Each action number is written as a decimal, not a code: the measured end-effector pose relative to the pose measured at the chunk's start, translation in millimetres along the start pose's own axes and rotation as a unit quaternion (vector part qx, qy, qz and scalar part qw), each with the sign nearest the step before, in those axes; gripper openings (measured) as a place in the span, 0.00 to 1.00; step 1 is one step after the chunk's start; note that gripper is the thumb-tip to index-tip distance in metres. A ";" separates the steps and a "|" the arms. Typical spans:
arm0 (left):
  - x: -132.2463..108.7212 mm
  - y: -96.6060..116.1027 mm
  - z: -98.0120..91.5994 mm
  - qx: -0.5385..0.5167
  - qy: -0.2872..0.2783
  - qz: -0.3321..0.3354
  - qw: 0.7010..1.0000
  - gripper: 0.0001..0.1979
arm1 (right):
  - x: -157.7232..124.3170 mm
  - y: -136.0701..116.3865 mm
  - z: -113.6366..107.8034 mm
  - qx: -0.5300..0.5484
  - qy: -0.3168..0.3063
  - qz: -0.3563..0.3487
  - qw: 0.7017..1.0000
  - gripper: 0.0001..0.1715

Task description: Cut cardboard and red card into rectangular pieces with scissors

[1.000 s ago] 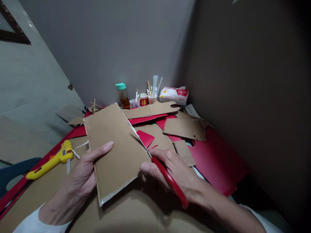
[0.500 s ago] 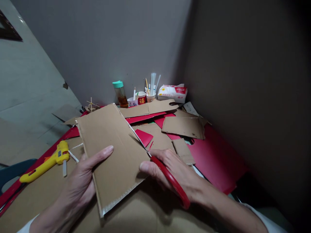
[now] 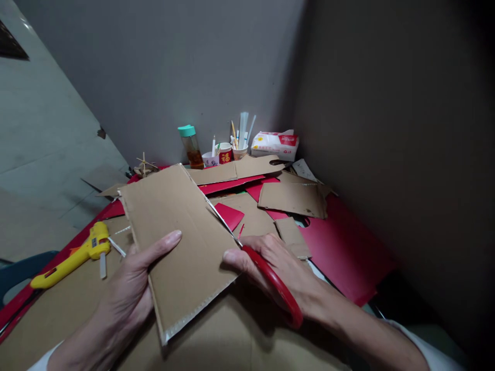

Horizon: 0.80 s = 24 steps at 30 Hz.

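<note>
Slanting inward, the right hand (image 3: 286,265) holds scissors (image 3: 258,259) against the cardboard (image 3: 189,232).

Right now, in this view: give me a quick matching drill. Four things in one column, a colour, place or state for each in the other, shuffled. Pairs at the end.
Things
1. cardboard sheet
2. glue gun
3. scissors
4. bottle

Descriptions
A. topped with a teal lid, standing near the back wall
B. red-handled, in the right hand
C. flat and brown, gripped by the left hand
D. yellow, lying beyond the left hand, held by neither hand

Pairs
1-C
2-D
3-B
4-A
</note>
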<state>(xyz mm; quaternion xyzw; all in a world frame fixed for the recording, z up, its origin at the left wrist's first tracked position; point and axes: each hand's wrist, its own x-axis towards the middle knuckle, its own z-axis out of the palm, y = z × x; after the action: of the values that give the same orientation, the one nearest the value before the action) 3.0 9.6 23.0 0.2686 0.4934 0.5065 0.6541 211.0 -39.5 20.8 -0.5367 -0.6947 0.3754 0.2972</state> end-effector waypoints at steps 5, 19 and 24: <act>-0.8 -1.6 -1.3 0.010 0.000 -0.015 1.000 0.40 | 0.8 1.0 0.8 0.010 -0.002 0.000 1.000 0.30; -4.0 -5.8 -5.1 0.030 -0.020 0.001 0.999 0.39 | 0.5 -6.4 -3.2 -0.001 -0.005 0.012 1.000 0.29; -4.8 -4.7 -3.6 0.023 -0.020 0.000 1.000 0.37 | 1.0 -1.8 1.8 -0.034 0.011 0.025 0.999 0.29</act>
<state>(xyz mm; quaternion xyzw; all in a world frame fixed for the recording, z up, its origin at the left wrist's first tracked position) 1.6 3.0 19.4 0.2936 0.4918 0.4896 0.6574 208.4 -39.1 21.3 -0.5682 -0.6899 0.3529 0.2768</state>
